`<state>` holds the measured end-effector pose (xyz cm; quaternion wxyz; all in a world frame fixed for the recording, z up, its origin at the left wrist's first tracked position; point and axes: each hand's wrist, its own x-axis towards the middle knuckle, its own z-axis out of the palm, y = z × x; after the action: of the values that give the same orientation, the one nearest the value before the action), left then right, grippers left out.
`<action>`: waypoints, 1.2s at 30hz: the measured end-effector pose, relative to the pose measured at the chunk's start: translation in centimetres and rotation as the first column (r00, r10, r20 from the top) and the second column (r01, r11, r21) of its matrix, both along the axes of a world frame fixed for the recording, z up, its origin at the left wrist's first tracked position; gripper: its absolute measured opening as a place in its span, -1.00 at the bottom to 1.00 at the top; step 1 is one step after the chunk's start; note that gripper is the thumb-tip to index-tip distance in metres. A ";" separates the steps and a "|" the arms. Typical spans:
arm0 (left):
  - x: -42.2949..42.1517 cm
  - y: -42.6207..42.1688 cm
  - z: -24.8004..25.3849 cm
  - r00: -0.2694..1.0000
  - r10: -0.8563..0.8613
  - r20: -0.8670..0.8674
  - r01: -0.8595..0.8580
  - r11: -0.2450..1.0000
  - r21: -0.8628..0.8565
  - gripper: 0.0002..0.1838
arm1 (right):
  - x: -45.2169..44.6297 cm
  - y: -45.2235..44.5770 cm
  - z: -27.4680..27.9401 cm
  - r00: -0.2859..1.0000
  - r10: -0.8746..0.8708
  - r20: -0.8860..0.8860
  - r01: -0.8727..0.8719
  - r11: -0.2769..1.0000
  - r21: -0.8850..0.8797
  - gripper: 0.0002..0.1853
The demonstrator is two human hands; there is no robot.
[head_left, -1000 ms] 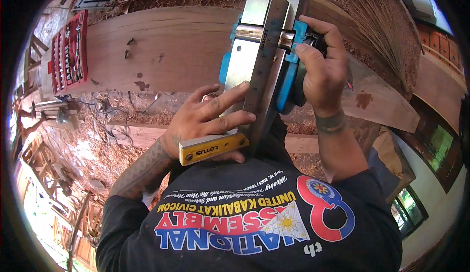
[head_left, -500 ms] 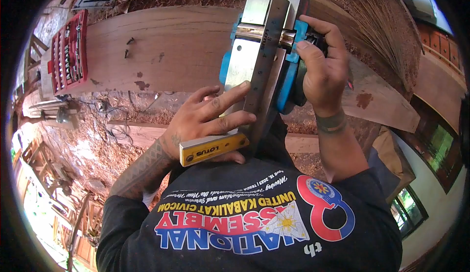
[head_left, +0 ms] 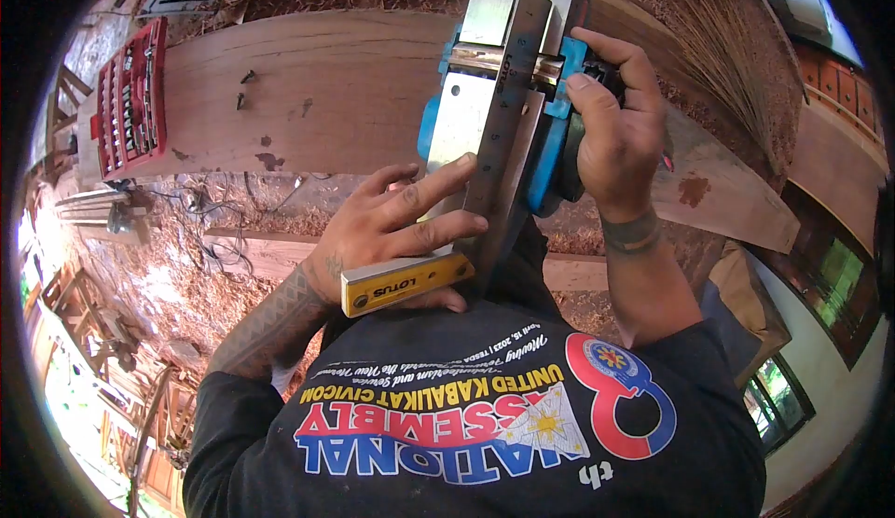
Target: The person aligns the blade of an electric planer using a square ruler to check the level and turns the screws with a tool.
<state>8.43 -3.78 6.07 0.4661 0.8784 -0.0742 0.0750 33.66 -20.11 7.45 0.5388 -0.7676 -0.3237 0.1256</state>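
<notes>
An electric hand planer (head_left: pixel 458 122) lies upside down in front of me, its silver sole facing up and its blue housing showing at both sides. Across the opening in the sole runs the cutter drum (head_left: pixel 474 58). A try square with a yellow LOTUS handle (head_left: pixel 410 285) rests with its dark steel blade lengthwise along the sole, over the drum. My left hand (head_left: pixel 378 215) is closed around the square near its corner, two fingers stretched over the blade. With thumb and index finger, my right hand (head_left: pixel 620 136) grips the blue side of the planer beside the drum.
Behind the planer lies a wide wooden board (head_left: pixel 317 89) with two small dark bits (head_left: pixel 244 89) on it. A red socket set case (head_left: pixel 132 98) sits at its left end. A stick broom (head_left: pixel 722 61) is at upper right. Wood shavings and a cable (head_left: pixel 233 238) cover the ground.
Almost nothing differs. Both hands, the square and the planer keep their places, apart from a very slight shift of the right thumb.
</notes>
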 end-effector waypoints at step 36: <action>0.2 0.2 -0.2 0.998 -0.020 0.051 0.019 1.000 0.024 -0.05 | -0.1 0.0 0.0 0.996 -0.015 -0.085 0.016 1.000 0.012 -0.70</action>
<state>8.64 -3.60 5.83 0.4546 0.8807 -0.0957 0.0920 33.54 -20.14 7.41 0.5579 -0.7605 -0.2955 0.1518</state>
